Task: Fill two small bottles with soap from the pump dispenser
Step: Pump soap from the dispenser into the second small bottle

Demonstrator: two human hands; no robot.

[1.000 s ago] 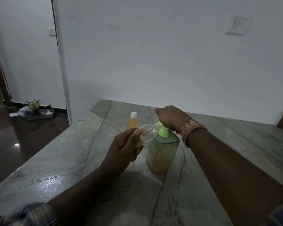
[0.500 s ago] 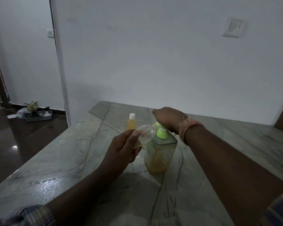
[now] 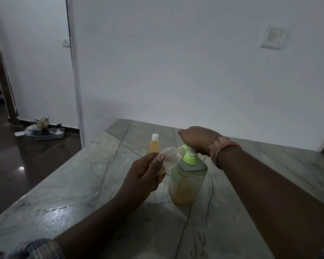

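A square clear pump dispenser (image 3: pixel 187 184) with a green pump and orange soap in its lower half stands on the marble table (image 3: pixel 82 184). My right hand (image 3: pixel 196 139) lies on top of the pump head, fingers closed over it. My left hand (image 3: pixel 144 174) holds a small clear bottle (image 3: pixel 169 158) tilted, its mouth against the green spout. Its lower end, under my fingers, shows some yellowish liquid. A second small bottle (image 3: pixel 154 145), filled with orange soap and capped white, stands upright behind my left hand.
The table's back edge meets a white wall (image 3: pixel 176 71). Its left edge drops to a dark floor (image 3: pixel 17 156), where a tray with small items (image 3: pixel 45 130) sits near a doorway. A wet sheen marks the table's front left.
Both hands stay on the dispenser and small bottle. The view has shifted only slightly; the grip and positions look the same.
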